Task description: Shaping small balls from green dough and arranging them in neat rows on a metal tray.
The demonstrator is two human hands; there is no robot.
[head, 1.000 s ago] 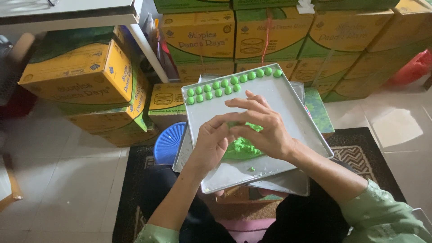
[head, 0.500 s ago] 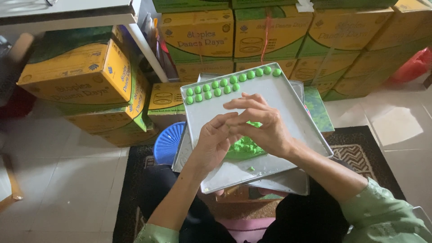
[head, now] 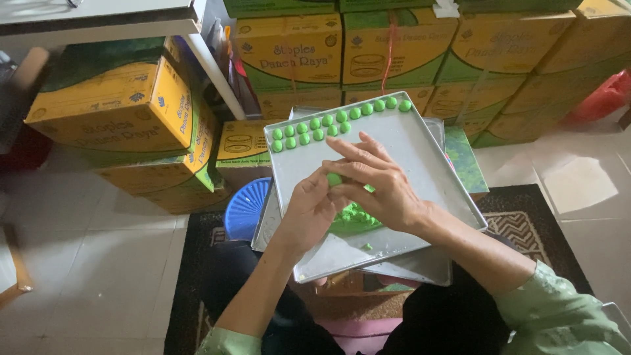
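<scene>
While your two hands meet over the middle of the metal tray [head: 420, 154], a small piece of green dough [head: 334, 179] sits pinched between them. Your left hand [head: 309, 210] comes in from seven o'clock with its fingers curled up against the piece; your right hand [head: 381, 187] comes in from four o'clock, its thumb and forefinger closed on the same piece while the other fingers fan out toward eleven o'clock. Directly under your right palm, at about six o'clock from the pinched piece, lies the green dough lump [head: 355, 220] on the tray floor, with a small crumb [head: 366, 246] just below it.

Toward twelve o'clock, along the tray's far edge, rolled green balls [head: 328, 125] lie in two close rows, the back row running the full width to one o'clock. The tray rests on a second tray [head: 414, 266] beneath it. A blue basket [head: 246, 207] shows at nine o'clock, and yellow-and-green cartons [head: 302, 52] are stacked from ten to two o'clock.
</scene>
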